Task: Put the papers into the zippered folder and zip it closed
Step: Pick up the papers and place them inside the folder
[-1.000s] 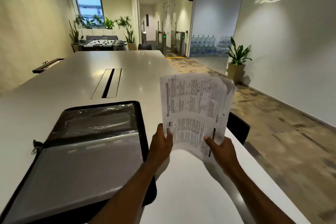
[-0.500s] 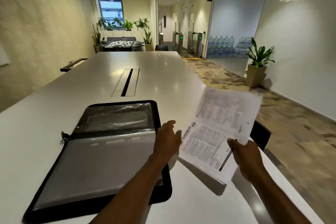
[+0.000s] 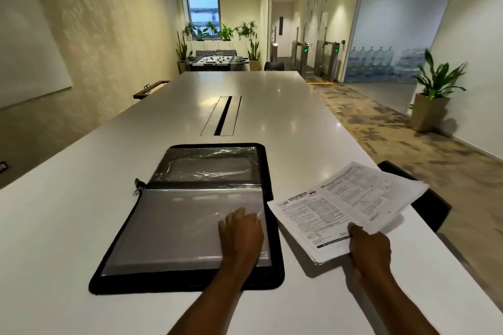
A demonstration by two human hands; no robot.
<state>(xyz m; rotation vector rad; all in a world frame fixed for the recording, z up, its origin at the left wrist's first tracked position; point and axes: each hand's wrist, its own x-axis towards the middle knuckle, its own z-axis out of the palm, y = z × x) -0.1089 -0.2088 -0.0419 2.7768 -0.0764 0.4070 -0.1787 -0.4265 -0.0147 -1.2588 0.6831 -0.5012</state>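
Observation:
A black zippered folder (image 3: 275,275) lies open and flat on the white table (image 3: 68,226), with clear plastic sleeves inside. Its zipper pull (image 3: 138,185) sticks out at the left of the spine. My left hand (image 3: 241,231) rests on the near sleeve by the folder's right edge, fingers curled at the sleeve's edge. My right hand (image 3: 370,250) grips the near corner of a stack of printed papers (image 3: 345,207), held low and tilted just right of the folder, its far end reaching past the table's right edge.
A cable slot (image 3: 221,115) runs along the table's middle beyond the folder. A dark chair (image 3: 432,204) stands under the papers at the table's right edge. A potted plant (image 3: 432,95) is on the floor at the far right.
My left hand let go of the papers and came down onto the folder's near sleeve. My right hand lowered the stack from upright to nearly flat beside the folder.

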